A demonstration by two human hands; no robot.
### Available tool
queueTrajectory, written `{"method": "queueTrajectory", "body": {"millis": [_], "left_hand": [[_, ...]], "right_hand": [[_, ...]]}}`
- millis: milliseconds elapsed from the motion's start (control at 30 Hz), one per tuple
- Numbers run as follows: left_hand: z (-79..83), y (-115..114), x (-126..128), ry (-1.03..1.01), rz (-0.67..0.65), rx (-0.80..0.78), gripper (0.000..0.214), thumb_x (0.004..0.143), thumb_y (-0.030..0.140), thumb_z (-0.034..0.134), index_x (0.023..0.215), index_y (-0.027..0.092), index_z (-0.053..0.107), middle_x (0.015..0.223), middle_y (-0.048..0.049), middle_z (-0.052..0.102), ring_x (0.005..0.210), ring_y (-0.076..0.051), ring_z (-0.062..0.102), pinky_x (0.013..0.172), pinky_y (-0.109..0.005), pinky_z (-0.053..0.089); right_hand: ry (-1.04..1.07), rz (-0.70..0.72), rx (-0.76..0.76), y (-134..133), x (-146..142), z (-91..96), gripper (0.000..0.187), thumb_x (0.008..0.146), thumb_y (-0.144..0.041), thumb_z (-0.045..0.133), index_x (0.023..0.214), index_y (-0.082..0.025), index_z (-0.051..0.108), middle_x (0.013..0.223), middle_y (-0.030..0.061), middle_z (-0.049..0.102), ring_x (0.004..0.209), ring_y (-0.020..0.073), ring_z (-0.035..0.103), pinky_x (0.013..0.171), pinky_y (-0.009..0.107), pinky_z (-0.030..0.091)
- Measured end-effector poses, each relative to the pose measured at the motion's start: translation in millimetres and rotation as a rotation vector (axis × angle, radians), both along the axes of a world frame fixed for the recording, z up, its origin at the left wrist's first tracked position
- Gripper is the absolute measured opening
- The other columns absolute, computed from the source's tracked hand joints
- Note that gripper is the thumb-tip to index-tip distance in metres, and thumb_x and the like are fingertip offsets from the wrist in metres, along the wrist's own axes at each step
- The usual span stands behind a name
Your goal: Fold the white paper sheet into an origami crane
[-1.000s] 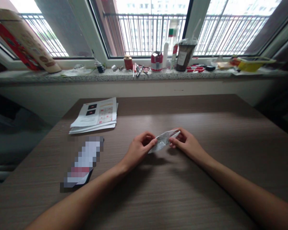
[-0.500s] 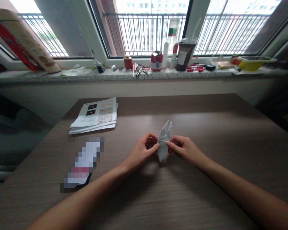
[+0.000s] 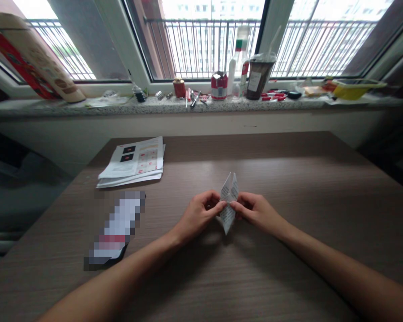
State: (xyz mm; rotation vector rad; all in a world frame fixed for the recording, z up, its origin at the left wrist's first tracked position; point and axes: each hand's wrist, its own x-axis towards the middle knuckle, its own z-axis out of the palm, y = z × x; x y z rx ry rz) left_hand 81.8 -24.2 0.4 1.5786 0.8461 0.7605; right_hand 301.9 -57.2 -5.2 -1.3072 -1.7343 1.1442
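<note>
Between my two hands is a small piece of folded paper point(image 3: 227, 213) with printed text on it. Two narrow points stick up at its far end, side by side with a slit between them, and one point faces me. My left hand point(image 3: 205, 208) pinches its left edge, thumb on top and fingers curled beneath. On the right edge, my right hand point(image 3: 253, 208) pinches it the same way. Both thumb tips press near the middle of the paper. The fingers under it are partly hidden.
A stack of printed sheets point(image 3: 134, 163) lies at the table's far left. Nearer me, left of my left forearm, is a blurred-out phone-like object point(image 3: 117, 228). Along the windowsill point(image 3: 114, 107) stand a red can point(image 3: 219, 86), a lidded cup point(image 3: 260, 76) and a yellow basket point(image 3: 352, 89).
The folded paper has come slightly toward me and turned a little, so it points straighter away. My left thumb has slid further in over it. Both hands still pinch it.
</note>
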Motion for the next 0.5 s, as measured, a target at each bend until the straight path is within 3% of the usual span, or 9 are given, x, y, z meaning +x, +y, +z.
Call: {"method": "queueTrajectory", "body": {"millis": [500], "left_hand": [[2.2,2.0,-0.1,-0.032,-0.011,-0.061,0.033,0.093,0.044,0.07,0.083,0.013,0.065,0.075,-0.0003,0.062,0.069,-0.013,0.056,0.065,-0.022,0.045]], "right_hand": [[0.086,0.03,-0.035,2.6,-1.9,-0.9,0.041,0.098,-0.051,0.06,0.075,-0.018,0.061,0.07,-0.0002,0.061,0.067,0.0151,0.056,0.063,0.026,0.04]]}}
